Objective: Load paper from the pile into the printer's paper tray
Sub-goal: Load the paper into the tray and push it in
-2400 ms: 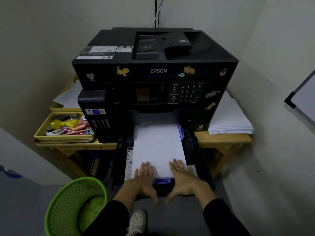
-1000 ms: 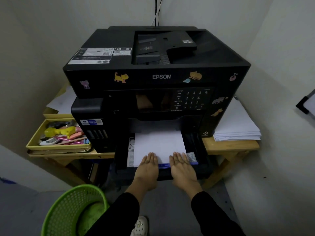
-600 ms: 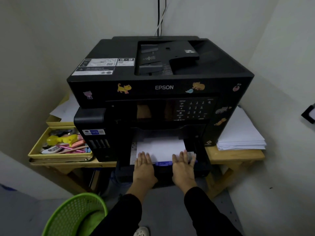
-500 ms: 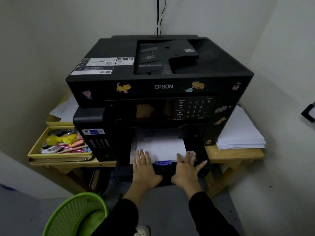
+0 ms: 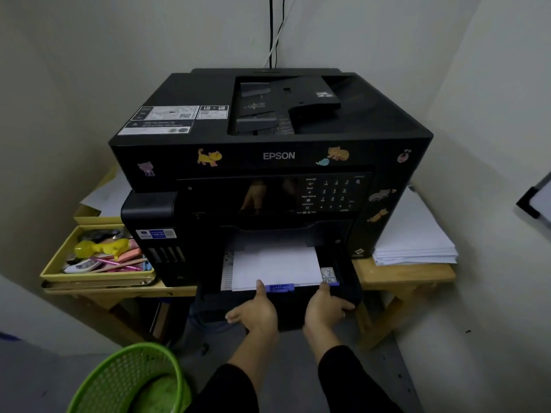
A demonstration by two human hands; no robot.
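At the front of the black Epson printer, in the head view, the paper tray stands partly pulled out. White sheets lie flat inside it, behind the blue guide. The left hand and the right hand each grip the tray's front edge, thumb on top. The loading seems done; I judge that only pushing the tray in is left. The pile rests on the wooden table, to the right of the printer. The fingertips under the tray are hidden, and how thick the loaded stack is I cannot make out.
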